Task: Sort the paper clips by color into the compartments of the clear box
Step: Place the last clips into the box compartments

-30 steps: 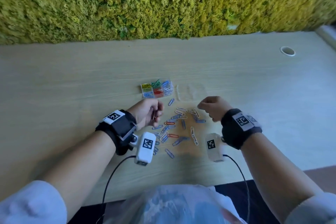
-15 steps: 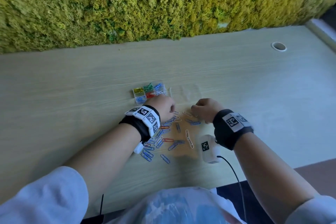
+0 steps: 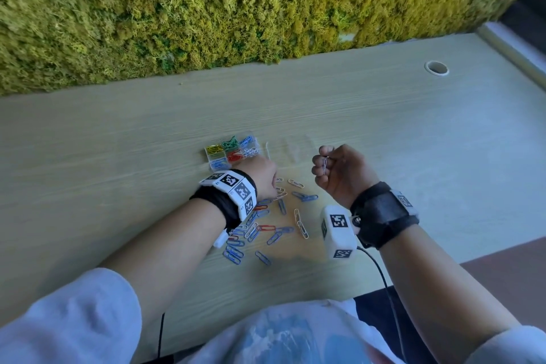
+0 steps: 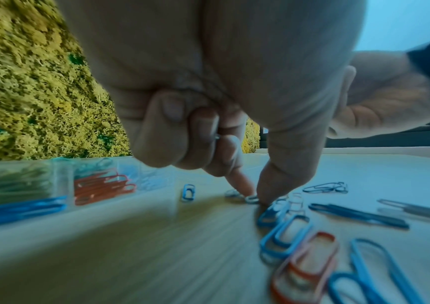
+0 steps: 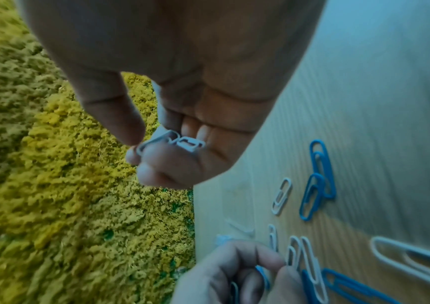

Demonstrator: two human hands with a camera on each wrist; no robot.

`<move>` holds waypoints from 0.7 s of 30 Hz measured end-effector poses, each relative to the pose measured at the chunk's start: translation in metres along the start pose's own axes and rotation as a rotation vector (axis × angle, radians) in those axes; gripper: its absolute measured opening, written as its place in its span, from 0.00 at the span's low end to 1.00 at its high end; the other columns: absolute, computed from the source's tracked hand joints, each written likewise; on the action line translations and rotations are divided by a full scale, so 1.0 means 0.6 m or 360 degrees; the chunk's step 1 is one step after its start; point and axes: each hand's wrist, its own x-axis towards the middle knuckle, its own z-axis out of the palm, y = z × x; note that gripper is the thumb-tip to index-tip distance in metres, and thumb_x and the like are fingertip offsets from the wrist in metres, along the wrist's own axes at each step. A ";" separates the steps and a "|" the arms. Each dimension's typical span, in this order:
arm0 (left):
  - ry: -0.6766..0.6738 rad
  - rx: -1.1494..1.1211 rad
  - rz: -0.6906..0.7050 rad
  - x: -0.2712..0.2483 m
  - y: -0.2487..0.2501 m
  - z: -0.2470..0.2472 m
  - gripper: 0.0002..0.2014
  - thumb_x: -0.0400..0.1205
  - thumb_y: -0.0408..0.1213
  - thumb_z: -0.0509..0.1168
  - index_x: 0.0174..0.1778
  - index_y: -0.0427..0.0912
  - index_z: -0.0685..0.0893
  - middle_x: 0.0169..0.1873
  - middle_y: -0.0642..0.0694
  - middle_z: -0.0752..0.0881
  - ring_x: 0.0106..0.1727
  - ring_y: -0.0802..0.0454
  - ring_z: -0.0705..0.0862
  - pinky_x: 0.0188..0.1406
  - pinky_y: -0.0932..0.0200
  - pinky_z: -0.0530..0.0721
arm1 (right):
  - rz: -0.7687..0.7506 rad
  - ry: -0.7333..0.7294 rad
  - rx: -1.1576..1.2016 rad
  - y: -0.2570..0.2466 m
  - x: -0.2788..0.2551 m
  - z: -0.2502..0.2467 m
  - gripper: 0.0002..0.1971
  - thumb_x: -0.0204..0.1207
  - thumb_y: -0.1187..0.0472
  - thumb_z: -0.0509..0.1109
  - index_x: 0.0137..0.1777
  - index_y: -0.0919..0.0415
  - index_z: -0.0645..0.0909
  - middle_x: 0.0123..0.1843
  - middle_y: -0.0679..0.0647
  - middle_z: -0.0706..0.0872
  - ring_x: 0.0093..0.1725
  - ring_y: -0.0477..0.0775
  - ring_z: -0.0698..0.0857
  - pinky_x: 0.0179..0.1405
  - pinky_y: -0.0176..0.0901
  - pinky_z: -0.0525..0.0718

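Note:
The clear box (image 3: 206,158) sits at mid-table with yellow, green, red, blue and white clips in separate compartments; in the left wrist view the clear box (image 4: 60,185) is blurred at left. Loose paper clips (image 3: 274,221), mostly blue, white and red, lie in front of it. My left hand (image 3: 267,180) is down on the pile. Its thumb and index pinch a white clip (image 4: 250,199) on the table, and its curled fingers hold other clips. My right hand (image 3: 322,162) is raised to the right of the box, holding white clips (image 5: 172,142) between thumb and fingers.
A clear lid (image 3: 295,148) lies flat just right of the box. A moss wall (image 3: 236,9) runs along the table's far edge. A cable hole (image 3: 436,68) is at far right. A wrist camera cable (image 3: 381,272) hangs over the near edge.
My left hand has turned palm down and moved right onto the pile near the box. My right hand has lifted off the table with white clips, turning its palm toward me.

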 end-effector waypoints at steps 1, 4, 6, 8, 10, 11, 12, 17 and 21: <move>0.0001 0.0009 0.0001 0.001 0.001 0.001 0.07 0.74 0.39 0.69 0.43 0.40 0.88 0.44 0.43 0.89 0.45 0.44 0.87 0.45 0.51 0.88 | 0.0019 0.0000 -0.0049 0.001 0.002 0.002 0.12 0.78 0.65 0.52 0.34 0.59 0.72 0.26 0.52 0.76 0.21 0.48 0.76 0.18 0.31 0.73; -0.0015 -0.0005 -0.0016 0.005 0.002 0.004 0.09 0.73 0.40 0.70 0.41 0.38 0.89 0.41 0.42 0.90 0.42 0.44 0.88 0.41 0.52 0.87 | 0.0057 0.0115 -0.0369 0.010 0.011 0.007 0.16 0.81 0.59 0.60 0.31 0.57 0.70 0.26 0.51 0.73 0.20 0.46 0.74 0.15 0.32 0.70; -0.0053 -0.0034 -0.0026 0.006 0.002 0.005 0.06 0.72 0.40 0.70 0.35 0.41 0.84 0.34 0.44 0.85 0.35 0.45 0.83 0.34 0.55 0.81 | 0.0002 0.0225 -0.0781 0.018 0.021 0.006 0.17 0.81 0.56 0.66 0.31 0.57 0.70 0.26 0.52 0.71 0.19 0.46 0.70 0.15 0.33 0.67; -0.0050 -0.0108 -0.0046 0.007 -0.002 0.010 0.07 0.71 0.41 0.69 0.32 0.45 0.77 0.30 0.46 0.77 0.31 0.47 0.75 0.31 0.57 0.73 | -0.0075 0.0269 -0.1416 0.024 0.031 0.008 0.16 0.79 0.53 0.69 0.32 0.57 0.74 0.27 0.51 0.70 0.21 0.48 0.68 0.19 0.35 0.65; -0.0020 -0.0359 -0.0120 0.005 -0.010 0.014 0.10 0.72 0.42 0.66 0.30 0.46 0.72 0.29 0.48 0.74 0.30 0.48 0.72 0.31 0.58 0.70 | -0.0170 0.0290 -0.2127 0.024 0.037 0.014 0.11 0.74 0.52 0.73 0.35 0.55 0.80 0.28 0.48 0.75 0.28 0.50 0.75 0.23 0.36 0.69; -0.0024 -0.0561 -0.0169 0.003 -0.013 0.014 0.10 0.73 0.42 0.64 0.30 0.46 0.71 0.28 0.49 0.73 0.29 0.49 0.71 0.31 0.58 0.69 | -0.0194 0.0280 -0.2407 0.024 0.038 0.020 0.08 0.73 0.52 0.74 0.38 0.55 0.83 0.30 0.47 0.79 0.33 0.52 0.80 0.25 0.37 0.73; -0.0048 -0.0833 -0.0214 0.000 -0.016 0.014 0.09 0.75 0.42 0.62 0.30 0.46 0.72 0.26 0.49 0.73 0.27 0.50 0.71 0.29 0.59 0.69 | -0.0194 0.0263 -0.2641 0.025 0.040 0.028 0.08 0.73 0.53 0.74 0.42 0.58 0.86 0.33 0.48 0.82 0.39 0.54 0.83 0.29 0.37 0.78; -0.0133 -0.2350 -0.0323 -0.006 -0.020 0.012 0.11 0.79 0.25 0.50 0.33 0.44 0.65 0.26 0.46 0.68 0.19 0.55 0.70 0.16 0.68 0.65 | -0.0108 0.0271 -0.3196 0.036 0.053 0.054 0.14 0.74 0.53 0.68 0.51 0.61 0.87 0.47 0.57 0.89 0.46 0.57 0.87 0.40 0.41 0.84; -0.0210 -0.2629 -0.0230 -0.009 -0.022 0.010 0.06 0.64 0.29 0.54 0.30 0.45 0.65 0.23 0.49 0.67 0.21 0.55 0.67 0.16 0.67 0.65 | 0.0040 0.0213 -0.3330 0.037 0.057 0.062 0.13 0.74 0.50 0.67 0.43 0.61 0.83 0.38 0.55 0.83 0.35 0.55 0.80 0.26 0.36 0.74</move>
